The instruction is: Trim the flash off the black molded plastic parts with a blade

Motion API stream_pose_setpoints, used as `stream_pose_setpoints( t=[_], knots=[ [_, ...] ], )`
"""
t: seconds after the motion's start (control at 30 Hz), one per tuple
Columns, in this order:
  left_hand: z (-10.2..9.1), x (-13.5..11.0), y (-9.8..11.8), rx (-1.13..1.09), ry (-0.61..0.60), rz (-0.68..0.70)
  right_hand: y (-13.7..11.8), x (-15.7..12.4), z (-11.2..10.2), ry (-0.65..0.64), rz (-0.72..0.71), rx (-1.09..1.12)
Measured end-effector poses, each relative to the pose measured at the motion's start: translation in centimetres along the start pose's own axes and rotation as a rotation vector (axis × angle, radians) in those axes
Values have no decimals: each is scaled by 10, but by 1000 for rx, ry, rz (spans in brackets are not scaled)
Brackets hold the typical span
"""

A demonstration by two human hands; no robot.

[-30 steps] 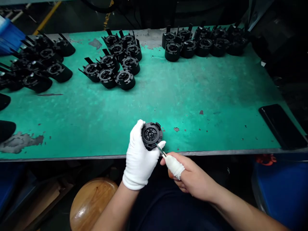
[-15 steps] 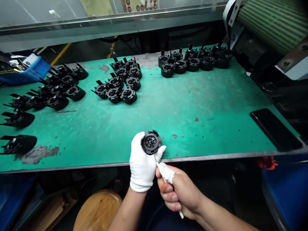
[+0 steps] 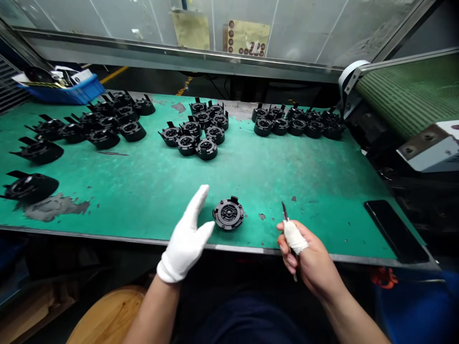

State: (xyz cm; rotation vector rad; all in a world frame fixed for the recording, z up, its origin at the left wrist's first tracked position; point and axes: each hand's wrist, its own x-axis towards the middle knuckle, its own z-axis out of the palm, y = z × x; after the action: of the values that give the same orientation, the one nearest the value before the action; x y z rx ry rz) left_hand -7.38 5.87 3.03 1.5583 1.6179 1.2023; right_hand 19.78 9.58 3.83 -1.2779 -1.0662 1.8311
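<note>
So the person's gloved left hand (image 3: 186, 236) is hovering with its grip spread flat and holding nothing. The round black part (image 3: 228, 214) is lying on the green tabletop (image 3: 304, 167) just right of that open grip, close to the thumb but not touching it as far as I can tell. The right hand (image 3: 310, 260) is pinching a small blade (image 3: 284, 212) in a closed grip, tip pointing away. The part is sitting left of it, with bunches of similar black parts (image 3: 201, 136) lying well beyond both grips and a dark phone (image 3: 390, 231) off to the right.
</note>
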Motion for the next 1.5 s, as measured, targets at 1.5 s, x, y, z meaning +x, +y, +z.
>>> stream_pose_setpoints(
  t=[1.5],
  knots=[
    [67,11,4,213,227,-108,-39,79,-26,-145,-481,-1534]
  ],
)
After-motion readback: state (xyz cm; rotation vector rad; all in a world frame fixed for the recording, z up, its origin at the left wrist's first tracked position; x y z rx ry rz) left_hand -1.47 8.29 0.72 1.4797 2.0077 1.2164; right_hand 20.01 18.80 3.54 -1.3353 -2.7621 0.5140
